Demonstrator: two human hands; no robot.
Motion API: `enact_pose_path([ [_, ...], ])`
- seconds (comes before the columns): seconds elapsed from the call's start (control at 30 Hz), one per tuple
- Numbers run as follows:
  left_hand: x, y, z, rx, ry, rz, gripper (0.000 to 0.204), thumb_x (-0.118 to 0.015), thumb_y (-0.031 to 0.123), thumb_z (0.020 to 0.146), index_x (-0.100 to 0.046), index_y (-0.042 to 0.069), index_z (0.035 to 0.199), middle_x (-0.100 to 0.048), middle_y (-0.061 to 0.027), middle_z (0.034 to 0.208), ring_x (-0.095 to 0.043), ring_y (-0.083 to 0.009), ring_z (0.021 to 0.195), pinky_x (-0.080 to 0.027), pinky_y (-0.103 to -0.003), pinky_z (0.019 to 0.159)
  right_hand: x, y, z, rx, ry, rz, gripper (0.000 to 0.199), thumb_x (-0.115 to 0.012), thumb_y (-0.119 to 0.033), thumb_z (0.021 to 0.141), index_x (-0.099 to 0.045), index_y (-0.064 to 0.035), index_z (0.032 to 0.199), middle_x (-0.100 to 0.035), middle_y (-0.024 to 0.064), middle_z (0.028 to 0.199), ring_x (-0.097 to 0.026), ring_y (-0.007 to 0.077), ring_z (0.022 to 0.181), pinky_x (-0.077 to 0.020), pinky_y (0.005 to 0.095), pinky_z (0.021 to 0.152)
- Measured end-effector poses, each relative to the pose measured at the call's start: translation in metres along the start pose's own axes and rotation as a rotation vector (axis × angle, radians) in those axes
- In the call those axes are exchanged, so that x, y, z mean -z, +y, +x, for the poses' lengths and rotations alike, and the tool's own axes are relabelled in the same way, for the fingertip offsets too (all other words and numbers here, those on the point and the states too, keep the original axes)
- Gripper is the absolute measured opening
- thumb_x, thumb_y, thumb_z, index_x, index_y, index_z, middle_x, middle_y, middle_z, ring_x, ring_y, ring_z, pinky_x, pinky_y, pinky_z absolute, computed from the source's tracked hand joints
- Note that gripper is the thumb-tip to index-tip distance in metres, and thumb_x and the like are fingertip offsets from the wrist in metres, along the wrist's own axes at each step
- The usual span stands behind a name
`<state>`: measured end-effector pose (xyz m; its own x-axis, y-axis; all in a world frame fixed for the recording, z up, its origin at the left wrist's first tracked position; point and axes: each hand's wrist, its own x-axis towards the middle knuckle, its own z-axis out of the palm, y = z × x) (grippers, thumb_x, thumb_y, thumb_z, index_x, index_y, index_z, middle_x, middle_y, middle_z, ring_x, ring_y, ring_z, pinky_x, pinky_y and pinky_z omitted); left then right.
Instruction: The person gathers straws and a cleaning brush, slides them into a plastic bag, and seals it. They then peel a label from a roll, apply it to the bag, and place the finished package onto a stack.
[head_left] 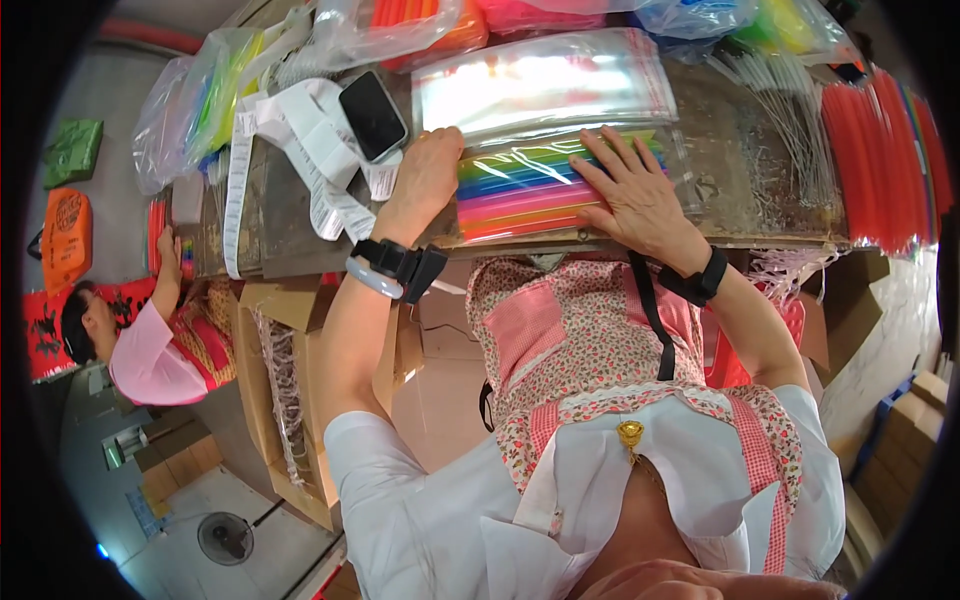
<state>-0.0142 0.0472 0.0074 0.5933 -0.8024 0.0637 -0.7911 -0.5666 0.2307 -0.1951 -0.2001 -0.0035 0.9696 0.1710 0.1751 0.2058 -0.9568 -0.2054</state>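
Note:
A clear plastic pack of thin rainbow-coloured strips lies crosswise on the worktable in front of me, its film shining. My right hand rests flat on the pack's right part, fingers spread. At the pack's left edge is my left hand, its fingers curled together against that edge; the fingertips are partly hidden. Just beyond the pack lies a stack of clear plastic bags, also glossy with reflected light.
A dark phone lies on a curling strip of white labels at left. To the right are thin wires and a red bundle of strips. Filled plastic bags line the far side. A co-worker works at left, near an open carton.

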Motion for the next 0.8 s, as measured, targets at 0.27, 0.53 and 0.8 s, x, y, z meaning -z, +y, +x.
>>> enact_pose_path([
  [0.27,-0.022,0.098,-0.009,-0.036,0.253,-0.001,0.044,-0.056,0.018,0.09,-0.049,0.005,0.132,-0.048,-0.0194,0.135,-0.042,-0.0384,0.128,-0.035,-0.048,0.104,-0.001,0.001,-0.003,-0.02,0.005,0.028,0.065,-0.055,-0.05,0.087,-0.044,-0.0149,0.14,-0.033,0.0096,0.152,-0.027,0.031,0.141,-0.0201,0.0485,0.116],
  [0.53,-0.046,0.114,-0.01,-0.007,0.108,-0.022,0.055,-0.046,0.033,0.097,-0.037,0.008,0.145,-0.03,-0.0156,0.153,-0.024,-0.0345,0.142,-0.018,-0.051,0.115,0.032,0.003,-0.038,-0.269,0.294,0.225,0.062,-0.06,-0.037,0.088,-0.043,-0.0072,0.14,-0.044,0.0136,0.145,-0.039,0.0312,0.134,-0.023,0.049,0.114],
  [0.8,-0.04,0.114,-0.01,-0.003,0.054,0.004,0.053,-0.041,0.032,0.099,-0.035,0.009,0.147,-0.029,-0.0142,0.154,-0.023,-0.0337,0.143,-0.015,-0.049,0.116,0.031,-0.002,-0.106,-0.512,0.314,0.326,0.063,-0.065,-0.023,0.083,-0.041,-0.003,0.138,-0.063,0.0123,0.122,-0.061,0.0305,0.105,-0.0315,0.0482,0.109],
])
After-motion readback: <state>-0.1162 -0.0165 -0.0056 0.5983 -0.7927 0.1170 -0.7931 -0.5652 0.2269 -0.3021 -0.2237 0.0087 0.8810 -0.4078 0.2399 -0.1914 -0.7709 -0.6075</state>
